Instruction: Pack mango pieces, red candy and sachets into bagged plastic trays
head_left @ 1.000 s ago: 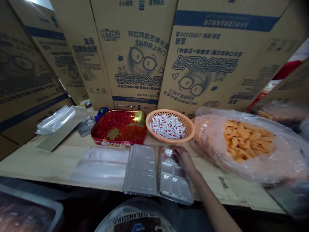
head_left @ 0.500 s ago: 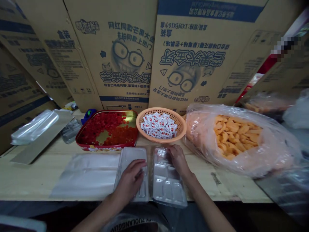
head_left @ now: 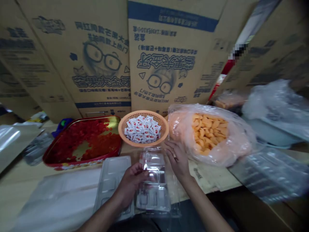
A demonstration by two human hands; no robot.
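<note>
A clear plastic compartment tray (head_left: 155,175) stands at a slant near the table's front edge. My left hand (head_left: 132,180) pinches its left side, thumb over the rim. My right hand (head_left: 178,161) is by the tray's upper right corner, fingers apart; whether the fingertips touch the plastic I cannot tell. A second clear layer shows along the tray's right side. Left of it lies a paler compartment tray (head_left: 116,166), partly behind my left forearm. Just beyond, an orange basket (head_left: 123,133) holds small white sachets (head_left: 143,129) with red prints.
A red-rimmed tin (head_left: 50,158) with red and orange bits stands left. To the right, an open plastic bag (head_left: 178,122) holds orange pieces (head_left: 209,129). Clear plastic sheets (head_left: 65,193) lie front left, more clear trays (head_left: 272,170) far right. Printed cardboard (head_left: 164,61) walls the back.
My view has turned right, shifting everything left. My left hand has left the paler tray and taken hold of the clear tray, which is lifted. My right hand's fingers have spread.
</note>
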